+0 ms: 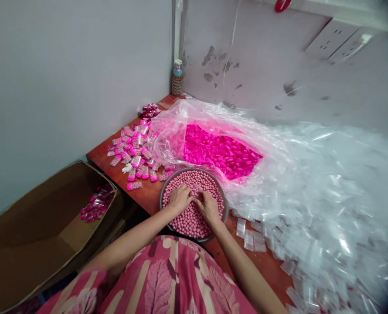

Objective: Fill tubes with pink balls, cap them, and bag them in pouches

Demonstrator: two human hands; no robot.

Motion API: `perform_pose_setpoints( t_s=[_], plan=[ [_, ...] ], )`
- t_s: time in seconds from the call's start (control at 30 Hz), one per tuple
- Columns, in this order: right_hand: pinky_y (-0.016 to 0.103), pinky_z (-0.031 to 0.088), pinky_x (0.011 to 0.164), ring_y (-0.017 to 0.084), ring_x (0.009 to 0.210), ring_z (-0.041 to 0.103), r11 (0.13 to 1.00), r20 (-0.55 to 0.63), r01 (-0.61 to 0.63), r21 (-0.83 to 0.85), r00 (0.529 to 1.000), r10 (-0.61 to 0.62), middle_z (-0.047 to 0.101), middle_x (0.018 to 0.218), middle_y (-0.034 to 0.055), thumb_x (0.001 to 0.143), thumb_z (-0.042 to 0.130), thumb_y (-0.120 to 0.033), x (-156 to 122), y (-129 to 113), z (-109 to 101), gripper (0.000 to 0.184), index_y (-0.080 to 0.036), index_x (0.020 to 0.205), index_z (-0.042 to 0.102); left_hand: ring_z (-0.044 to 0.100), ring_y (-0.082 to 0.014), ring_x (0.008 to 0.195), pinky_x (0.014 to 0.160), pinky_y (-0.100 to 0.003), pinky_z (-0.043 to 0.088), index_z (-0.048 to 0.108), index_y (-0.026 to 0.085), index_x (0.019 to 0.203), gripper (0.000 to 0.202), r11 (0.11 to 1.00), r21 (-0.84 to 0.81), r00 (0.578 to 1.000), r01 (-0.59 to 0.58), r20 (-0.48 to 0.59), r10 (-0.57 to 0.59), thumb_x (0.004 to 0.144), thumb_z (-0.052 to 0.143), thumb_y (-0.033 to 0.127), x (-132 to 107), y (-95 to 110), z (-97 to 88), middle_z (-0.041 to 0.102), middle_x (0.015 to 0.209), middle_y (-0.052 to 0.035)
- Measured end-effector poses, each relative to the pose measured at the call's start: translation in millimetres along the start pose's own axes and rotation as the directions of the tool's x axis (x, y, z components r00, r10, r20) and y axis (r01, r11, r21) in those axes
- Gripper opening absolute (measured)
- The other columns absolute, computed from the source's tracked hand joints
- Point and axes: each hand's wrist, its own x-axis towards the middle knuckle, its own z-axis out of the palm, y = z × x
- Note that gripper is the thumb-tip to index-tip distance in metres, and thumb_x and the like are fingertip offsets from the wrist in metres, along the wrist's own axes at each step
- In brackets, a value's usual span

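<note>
A dark grey bowl [226, 213] full of round pink beads [189, 224] stands at the table's front edge. Over the beads, my left hand [180, 199] and my right hand [209, 206] meet near the bowl's middle. Fingers of both hands are curled inward, with the tips close together; what lies between them is too small and hidden to name. Just behind the bowl, an opened clear plastic bag [171, 135] holds many bright pink caps [216, 150]. Left of it lies a heap of small clear containers with pink caps and beads inside [137, 146].
Clear empty containers [311, 209] form a large pile at the right. On the left, below the table [144, 196], an open cardboard box [50, 218] holds some filled packs [97, 204]. A bottle [177, 78] stands in the back corner, near the walls.
</note>
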Motion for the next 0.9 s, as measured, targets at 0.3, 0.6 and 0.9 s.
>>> perform_pose_setpoints(
  t_s=[0.3,0.6,0.9],
  plan=[
    [0.029,0.050,0.065,0.015,0.073,0.059,0.956,0.063,-0.006,0.294,0.998,-0.013,0.058,0.081,0.0014,0.076,0.052,-0.031,-2,-7,-8,0.025,-0.020,0.098,0.046,0.053,-0.0160,0.088,0.081,-0.032,0.043,0.056,0.019,0.092,0.017,0.903,-0.421,0.997,-0.080,-0.015,0.082,0.081,0.048,0.029,-3,12,-13.8,0.059,0.090,-0.0025],
    [0.034,0.044,0.079,0.018,0.090,0.055,0.955,0.222,0.246,0.169,0.934,-0.280,0.058,0.105,0.0054,0.078,0.054,-0.026,3,-42,-45,0.037,-0.024,0.115,0.048,0.059,-0.0144,0.064,0.053,-0.027,0.052,0.057,0.015,0.099,0.035,0.526,-0.810,0.942,0.260,0.331,0.044,0.071,0.057,0.037,1,6,-35.0,0.061,0.078,-0.0021],
    [0.023,0.043,0.060,0.012,0.063,0.053,0.960,0.270,0.122,0.252,0.944,-0.191,0.058,0.073,-0.0020,0.077,0.056,-0.030,3,-42,-46,0.017,-0.021,0.091,0.055,0.061,-0.0186,0.077,0.070,-0.030,0.049,0.065,0.015,0.092,0.031,0.667,-0.712,0.951,0.220,0.308,0.015,0.068,0.060,0.033,7,7,-40.4,0.067,0.085,-0.0040]
  ],
)
